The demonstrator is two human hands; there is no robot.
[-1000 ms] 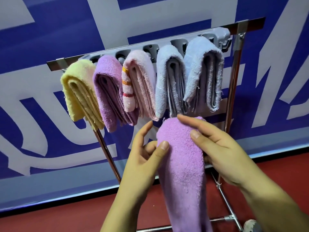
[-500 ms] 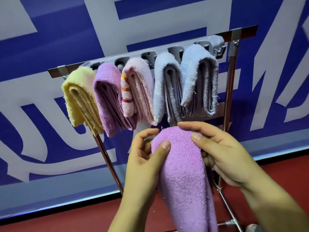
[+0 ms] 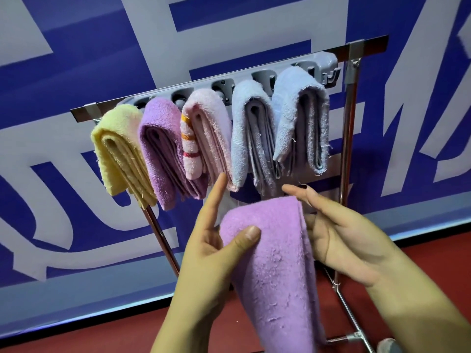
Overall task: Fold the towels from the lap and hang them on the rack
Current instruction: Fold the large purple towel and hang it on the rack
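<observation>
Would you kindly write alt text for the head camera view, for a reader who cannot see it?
Two hands hold a folded purple towel up below a rack: the left hand pinches it, the right hand supports its far side. Five folded towels already hang there: yellow, purple, pink, and two pale blue.

No readable text, only partial letters

Two bare forearms, sleeveless to frame edge. Left hand (image 3: 211, 248) entering from 6 o'clock, right hand (image 3: 339, 240) from 4 o'clock. Short, unpainted fingernails. No rings, watch, gloves.
</observation>
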